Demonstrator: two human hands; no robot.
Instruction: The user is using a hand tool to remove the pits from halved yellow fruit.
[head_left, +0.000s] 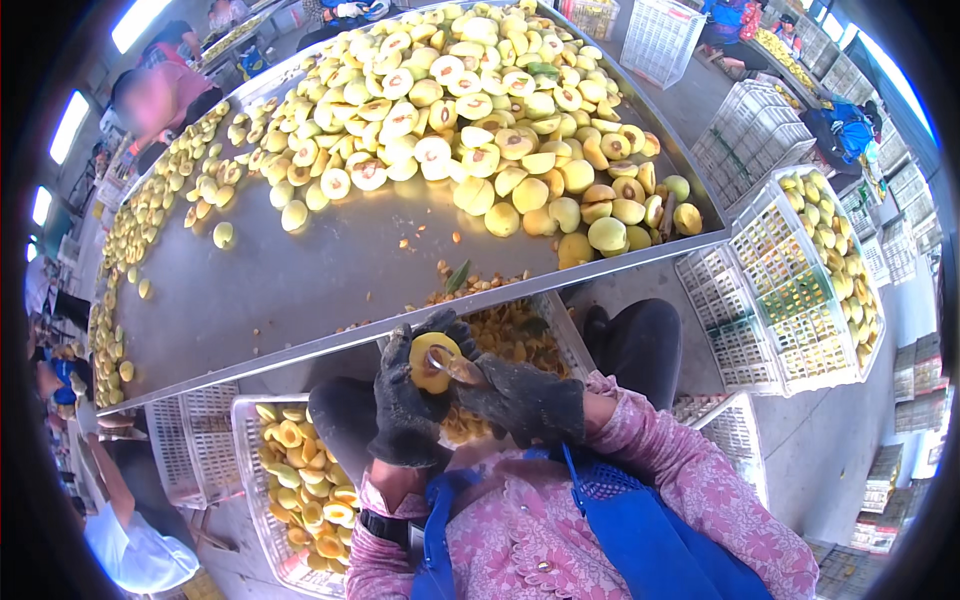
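Observation:
My left hand (409, 405), in a dark, soiled work glove, holds a halved yellow stone fruit (424, 376), peach-like, with its cut face up. In my right hand (529, 397), gloved alike, is a small pitting tool (459, 369) with a curved metal end and what looks like a wooden handle. Its metal end rests at the reddish pit hollow of the fruit. Both hands are just in front of the metal table's near edge, above a crate (574, 334) holding fruit scraps and pits.
A big heap of halved fruit (450, 97) covers the far part of the metal table (300, 277). Pits (480, 285) lie by its near rim. A crate of pitted halves (251, 480) stands left, a full fruit crate (795, 300) right. Co-workers (161, 97) sit around.

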